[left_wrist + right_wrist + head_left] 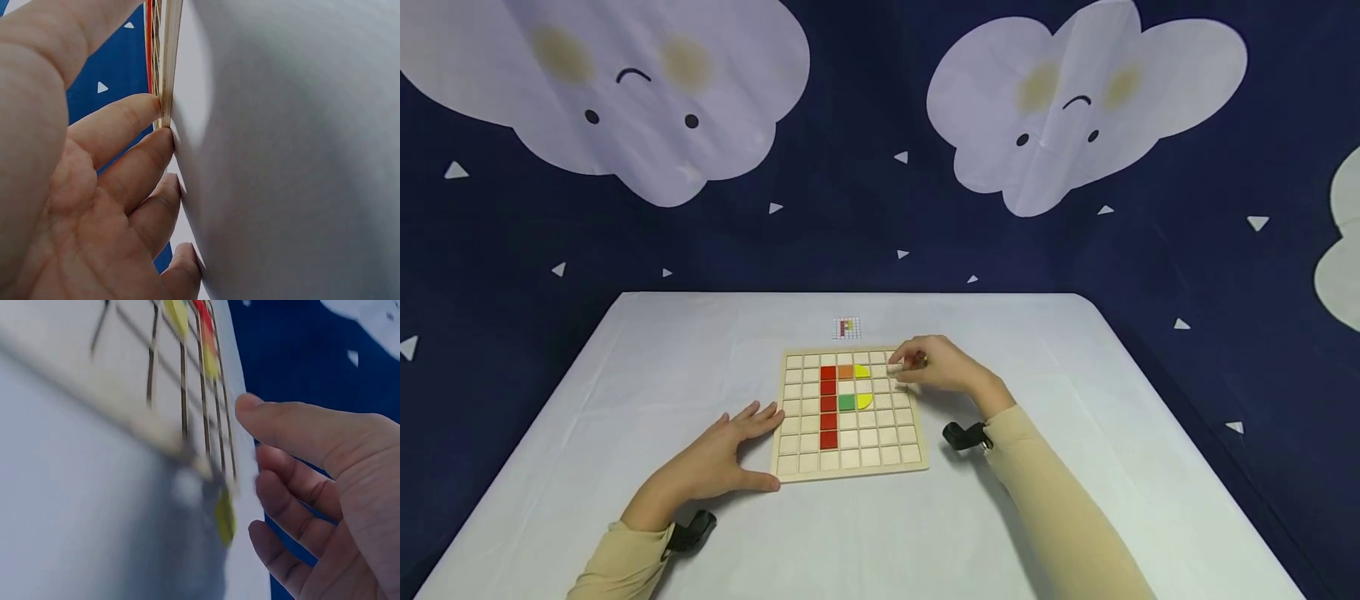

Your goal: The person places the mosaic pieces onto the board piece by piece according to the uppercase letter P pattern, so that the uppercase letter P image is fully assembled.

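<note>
A square wooden grid board [887,457] lies on the white table. A column of red squares [828,404] fills part of it, beside an orange square [846,372], a green square [847,402] and two yellow quarter-circles [865,401]. My left hand [718,458] is spread at the board's left side, its fingertips and thumb touching the edge. Over the upper right corner hovers my right hand [947,367], thumb and fingers apart and bent a little, with nothing visibly held. In the right wrist view, a yellow piece [225,519] appears just past the board's edge, below that hand.
Behind the board lies a small printed pattern card [847,327] showing a similar coloured figure on a grid. A dark blue backdrop [850,242] with clouds and triangles stands past the table's far edge. Black devices [966,436] are strapped on both wrists.
</note>
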Available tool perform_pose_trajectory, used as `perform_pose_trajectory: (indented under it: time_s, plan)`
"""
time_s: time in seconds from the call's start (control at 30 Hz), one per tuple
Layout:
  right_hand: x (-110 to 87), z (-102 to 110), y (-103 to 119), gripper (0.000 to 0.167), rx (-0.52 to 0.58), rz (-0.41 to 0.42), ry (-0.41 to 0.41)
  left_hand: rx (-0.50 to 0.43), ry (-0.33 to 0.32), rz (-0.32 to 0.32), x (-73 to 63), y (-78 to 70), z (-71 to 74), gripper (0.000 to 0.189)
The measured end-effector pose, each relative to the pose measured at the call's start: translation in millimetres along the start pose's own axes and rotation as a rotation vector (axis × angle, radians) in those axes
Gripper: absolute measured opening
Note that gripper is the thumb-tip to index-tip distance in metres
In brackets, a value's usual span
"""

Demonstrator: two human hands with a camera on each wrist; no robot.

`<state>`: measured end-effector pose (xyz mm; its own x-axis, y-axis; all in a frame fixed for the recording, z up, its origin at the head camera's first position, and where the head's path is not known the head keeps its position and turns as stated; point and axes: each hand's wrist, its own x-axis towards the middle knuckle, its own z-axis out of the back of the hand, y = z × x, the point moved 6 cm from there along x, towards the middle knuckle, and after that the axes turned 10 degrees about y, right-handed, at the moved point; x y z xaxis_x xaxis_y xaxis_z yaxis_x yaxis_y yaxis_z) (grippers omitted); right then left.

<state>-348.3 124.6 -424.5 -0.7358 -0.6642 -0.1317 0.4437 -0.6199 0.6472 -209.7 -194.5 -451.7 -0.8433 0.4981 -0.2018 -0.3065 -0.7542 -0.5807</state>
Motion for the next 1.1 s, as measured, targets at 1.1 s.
perform_pose_trajectory:
  time_s: [1.1]
  plan:
    - [-3.5, 18.7, -62.9, 0.033, 0.159, -0.170, 0.002, 0.011, -0.006, -0.004, 0.9, -1.6, 0.6, 0.102]
